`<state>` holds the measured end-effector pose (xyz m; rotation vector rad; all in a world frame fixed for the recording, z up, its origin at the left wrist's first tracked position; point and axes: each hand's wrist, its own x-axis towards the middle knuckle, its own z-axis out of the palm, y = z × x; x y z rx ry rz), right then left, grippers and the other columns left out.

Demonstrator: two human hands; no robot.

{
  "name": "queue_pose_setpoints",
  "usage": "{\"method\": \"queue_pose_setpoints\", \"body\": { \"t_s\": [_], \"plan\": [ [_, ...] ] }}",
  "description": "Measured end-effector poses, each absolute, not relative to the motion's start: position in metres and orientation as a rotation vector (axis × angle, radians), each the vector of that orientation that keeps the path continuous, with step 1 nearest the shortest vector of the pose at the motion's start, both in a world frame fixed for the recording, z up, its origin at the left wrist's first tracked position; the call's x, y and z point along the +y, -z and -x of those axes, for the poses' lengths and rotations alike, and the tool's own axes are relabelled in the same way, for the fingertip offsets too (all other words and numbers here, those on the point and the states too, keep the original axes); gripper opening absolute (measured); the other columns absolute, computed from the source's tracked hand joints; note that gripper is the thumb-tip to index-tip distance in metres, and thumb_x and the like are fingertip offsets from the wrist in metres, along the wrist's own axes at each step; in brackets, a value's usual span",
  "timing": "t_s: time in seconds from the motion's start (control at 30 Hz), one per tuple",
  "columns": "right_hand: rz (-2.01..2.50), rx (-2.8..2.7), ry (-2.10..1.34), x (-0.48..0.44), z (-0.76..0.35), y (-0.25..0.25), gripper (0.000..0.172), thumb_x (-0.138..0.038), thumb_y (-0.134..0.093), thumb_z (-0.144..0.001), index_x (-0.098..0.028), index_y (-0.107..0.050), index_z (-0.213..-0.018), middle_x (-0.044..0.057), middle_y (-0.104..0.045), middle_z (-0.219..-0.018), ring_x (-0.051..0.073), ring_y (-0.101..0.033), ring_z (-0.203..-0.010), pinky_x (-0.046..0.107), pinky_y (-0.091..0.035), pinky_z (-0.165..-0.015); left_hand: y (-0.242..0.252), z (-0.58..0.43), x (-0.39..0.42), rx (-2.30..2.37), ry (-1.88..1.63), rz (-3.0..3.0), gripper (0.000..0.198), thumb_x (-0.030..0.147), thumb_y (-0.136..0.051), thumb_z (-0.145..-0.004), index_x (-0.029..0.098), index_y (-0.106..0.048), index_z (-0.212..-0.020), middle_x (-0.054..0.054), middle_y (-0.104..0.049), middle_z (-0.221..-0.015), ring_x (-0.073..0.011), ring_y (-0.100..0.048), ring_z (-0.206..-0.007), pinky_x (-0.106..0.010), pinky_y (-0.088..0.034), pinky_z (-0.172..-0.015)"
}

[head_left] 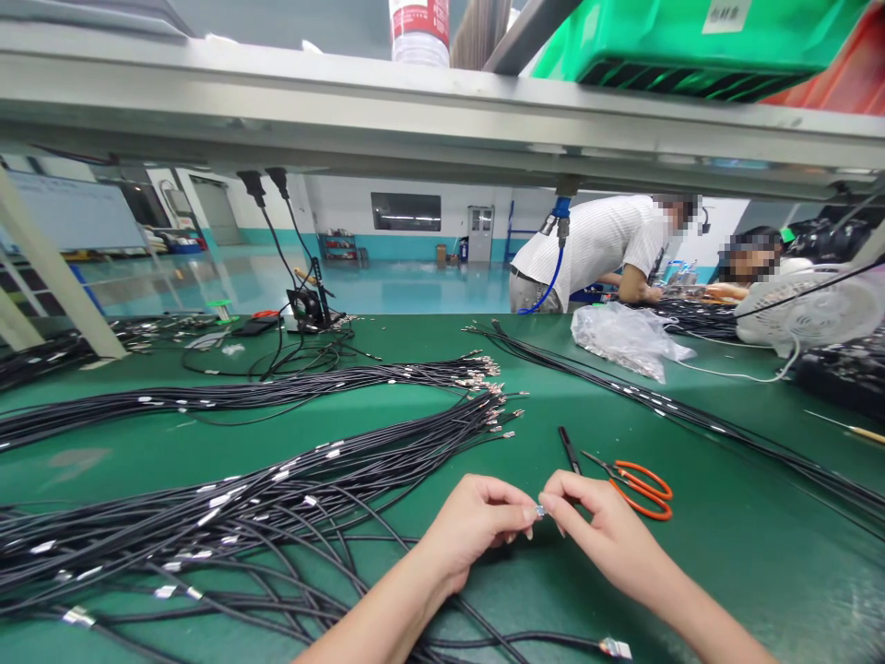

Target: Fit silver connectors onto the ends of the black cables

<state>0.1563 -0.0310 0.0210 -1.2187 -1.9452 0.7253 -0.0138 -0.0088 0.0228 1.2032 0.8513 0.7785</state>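
Note:
A small silvery metal piece, perhaps a connector [540,511], sits between my fingertips above the green table. My left hand [474,526] pinches it from the left with thumb and forefinger. From the right, the thumb and fingertips of my right hand [608,530] close on its other side. The fingers hide most of the piece, so its exact kind is unclear. Left of my hands lies a thick bundle of black cables [290,489] with white labels and metal-tipped ends. Below the hands, one loose cable end [614,648] shows a shiny connector.
Orange-handled scissors [646,487] and a black pen-like tool [569,450] lie beyond my right hand. More cables [650,398] run along the right. A plastic bag [626,337] and a white fan [808,309] stand farther back. Two people work across the table. A shelf [346,101] spans overhead.

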Motion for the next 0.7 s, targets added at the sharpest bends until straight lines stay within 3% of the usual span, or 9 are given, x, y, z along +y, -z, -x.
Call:
{"method": "queue_pose_setpoints", "body": {
  "t_s": [0.37,0.57,0.7],
  "plan": [
    [1.190,-2.017,-0.631,-0.0290,-0.1571,-0.0166,0.025,-0.027,-0.041,-0.088,-0.019,-0.048,-0.066,-0.001,-0.049,-0.061,0.014,-0.045,-0.058,0.023,-0.034,-0.055,-0.0207,0.0142,-0.0082,0.863,-0.741,-1.225,0.015,0.025,-0.063,-0.062,0.010,-0.065,-0.059,-0.001,-0.056,-0.051,-0.0066,-0.036,-0.045,-0.021,-0.018,-0.044],
    [1.185,-1.979,-0.705,-0.0297,-0.1549,-0.0190,0.026,-0.030,-0.042,-0.088,-0.018,-0.051,-0.066,0.000,-0.053,-0.063,0.015,-0.048,-0.061,0.023,-0.036,-0.057,-0.0184,0.0149,-0.0062,0.823,-0.706,-1.172,0.027,0.036,-0.061,-0.066,0.010,-0.065,-0.061,-0.002,-0.057,-0.054,-0.0063,-0.039,-0.045,-0.021,-0.017,-0.044],
    [1.218,-1.962,-0.685,-0.0308,-0.1556,-0.0194,0.028,-0.031,-0.042,-0.088,-0.019,-0.050,-0.064,-0.001,-0.050,-0.061,0.015,-0.047,-0.059,0.023,-0.036,-0.056,-0.0202,0.0174,-0.0045,0.811,-0.687,-1.191,0.021,0.031,-0.064,-0.063,0.009,-0.066,-0.062,-0.003,-0.058,-0.056,-0.0065,-0.041,-0.046,-0.020,-0.020,-0.044]
  ]
}}
